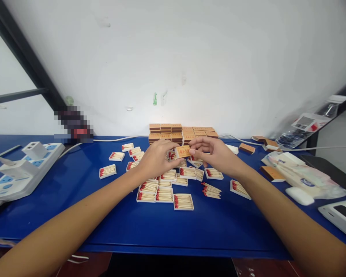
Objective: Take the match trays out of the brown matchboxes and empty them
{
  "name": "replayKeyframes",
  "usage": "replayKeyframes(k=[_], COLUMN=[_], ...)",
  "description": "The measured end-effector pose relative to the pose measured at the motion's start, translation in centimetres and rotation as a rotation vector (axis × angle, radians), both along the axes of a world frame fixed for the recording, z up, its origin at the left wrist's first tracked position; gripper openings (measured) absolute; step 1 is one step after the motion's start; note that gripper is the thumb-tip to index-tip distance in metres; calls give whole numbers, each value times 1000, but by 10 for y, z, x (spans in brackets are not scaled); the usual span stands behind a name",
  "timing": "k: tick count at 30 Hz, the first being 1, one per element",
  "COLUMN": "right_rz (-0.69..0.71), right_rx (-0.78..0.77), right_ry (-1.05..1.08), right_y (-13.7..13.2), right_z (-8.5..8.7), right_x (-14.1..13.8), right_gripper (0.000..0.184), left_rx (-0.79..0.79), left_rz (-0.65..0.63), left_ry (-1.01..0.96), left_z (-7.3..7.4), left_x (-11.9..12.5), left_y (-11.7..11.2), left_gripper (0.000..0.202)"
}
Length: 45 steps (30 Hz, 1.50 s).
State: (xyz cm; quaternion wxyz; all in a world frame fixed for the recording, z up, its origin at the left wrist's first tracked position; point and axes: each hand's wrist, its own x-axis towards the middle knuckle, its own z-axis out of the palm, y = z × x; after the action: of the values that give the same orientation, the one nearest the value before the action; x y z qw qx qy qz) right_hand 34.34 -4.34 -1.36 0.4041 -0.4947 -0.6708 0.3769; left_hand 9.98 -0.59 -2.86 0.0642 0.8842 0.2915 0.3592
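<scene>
A closed matchbox with an orange top and red lettering is held up over the middle of the desk. My left hand grips its left end between thumb and fingers. At its right end are the curled fingertips and thumb of my right hand, pressed to the box edge. Below and around both hands lie several white trays of red-tipped matches, such as the front tray; some are partly hidden by my hands. A loose pile of matches lies on the blue desk.
Stacked matchboxes stand against the wall. To the right are empty matchbox sleeves, a tissue pack, a white device and a tilted plastic bottle. A power strip with plugs occupies the left; a white cable runs along the back.
</scene>
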Motion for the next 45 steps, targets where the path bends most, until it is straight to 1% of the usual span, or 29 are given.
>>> replayKeyframes(k=[3,6,10,12,16,18,21,24,26,29,31,33,36,39,42,45], right_rz=[-9,26,32,-4,-75,-114,-247,-461,-584,-681,-700,-698,-663,-626,-608,-583], right_rx=[-29,-49,-83,-76,-45,-44,-48,5,42,42,6,-32,-55,-41,-24,-44], right_ry=[62,113,80,73,80,88,96,45,-8,-39,-33,-19,1,15,1,-18], right_y=[-1,-4,-9,-9,-5,-1,8,16,22,30,35,40,46,48,48,47], right_z=[-1,0,3,3,1,1,4,9,11,8,4,-2,-11,-18,-21,-22], right_x=[-2,-5,-12,-13,-9,-3,12,35,51,72,80,84,85,83,82,80], right_gripper=[42,45,48,46,40,38,34,27,23,16,13,14,21,28,36,45], left_rx=[-13,14,53,51,25,10,-8,-3,-4,-6,-1,7,8,-1,-3,-3], left_rz=[4,8,-5,22,103,110,105,114,118,113,109,104,99,109,113,109], left_ry=[-9,1,51,90,134,126,110,94,88,88,93,102,112,117,122,125], left_z=[1,1,0,-2,-6,-8,-8,-7,-6,-6,-6,-6,-7,-7,-8,-8], left_x=[0,0,2,2,0,-1,-2,-3,-3,-3,-3,-3,-3,-3,-3,-4], left_y=[0,-1,-3,-2,1,2,5,6,6,5,5,5,5,6,6,6], left_gripper=[28,26,24,30,55,59,52,42,39,39,40,40,41,42,45,45])
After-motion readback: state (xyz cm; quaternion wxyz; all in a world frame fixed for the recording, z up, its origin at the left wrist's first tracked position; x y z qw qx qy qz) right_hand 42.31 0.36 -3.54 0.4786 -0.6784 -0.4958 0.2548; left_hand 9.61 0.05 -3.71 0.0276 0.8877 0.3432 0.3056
